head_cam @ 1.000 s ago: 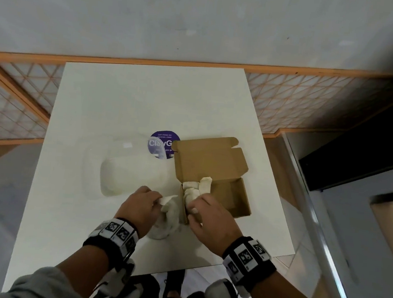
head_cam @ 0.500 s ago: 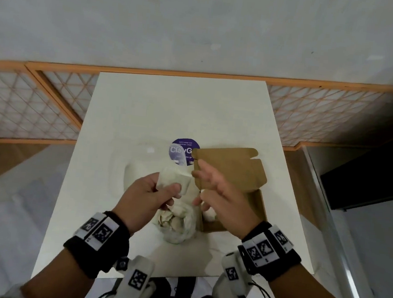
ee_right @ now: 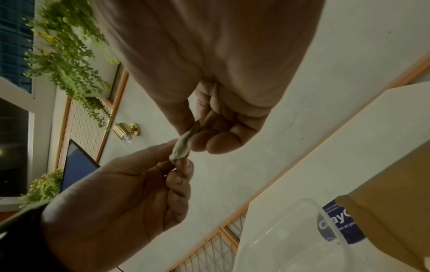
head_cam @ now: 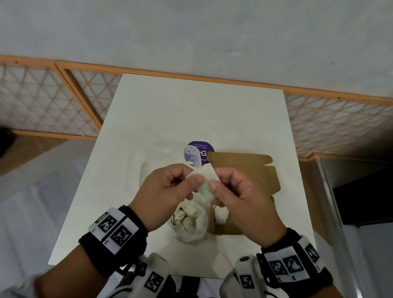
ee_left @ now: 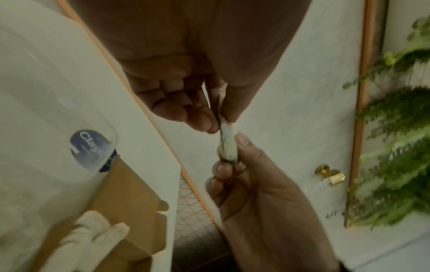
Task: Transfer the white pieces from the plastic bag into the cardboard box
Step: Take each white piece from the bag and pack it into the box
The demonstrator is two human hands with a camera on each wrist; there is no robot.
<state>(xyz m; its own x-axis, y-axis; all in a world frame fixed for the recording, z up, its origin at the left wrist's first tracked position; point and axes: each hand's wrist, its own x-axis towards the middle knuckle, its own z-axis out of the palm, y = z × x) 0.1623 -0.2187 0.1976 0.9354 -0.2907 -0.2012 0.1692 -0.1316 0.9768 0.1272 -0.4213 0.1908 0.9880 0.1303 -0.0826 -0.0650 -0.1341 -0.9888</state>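
A flat white piece (head_cam: pixel 205 182) is held up above the table, pinched at its edges by both hands. My left hand (head_cam: pixel 193 181) pinches its left side and my right hand (head_cam: pixel 214 186) its right side. The left wrist view shows the white piece (ee_left: pixel 229 142) edge-on between the two thumbs and fingers, as does the right wrist view (ee_right: pixel 181 148). Below the hands, the clear plastic bag (head_cam: pixel 189 224) holds several white pieces. The open cardboard box (head_cam: pixel 245 175) lies just right of the bag, with white pieces (head_cam: pixel 220 215) inside at its near left.
A clear plastic tub (head_cam: pixel 155 169) stands left of the box, over a round purple sticker (head_cam: pixel 198 152). The white table (head_cam: pixel 194 115) ends near my wrists. An orange-framed lattice railing (head_cam: pixel 39 100) runs behind and beside the table.
Both hands rose from the bag and box. My left hand lifted out a white piece, and my right hand, open half a second ago, now pinches it too.
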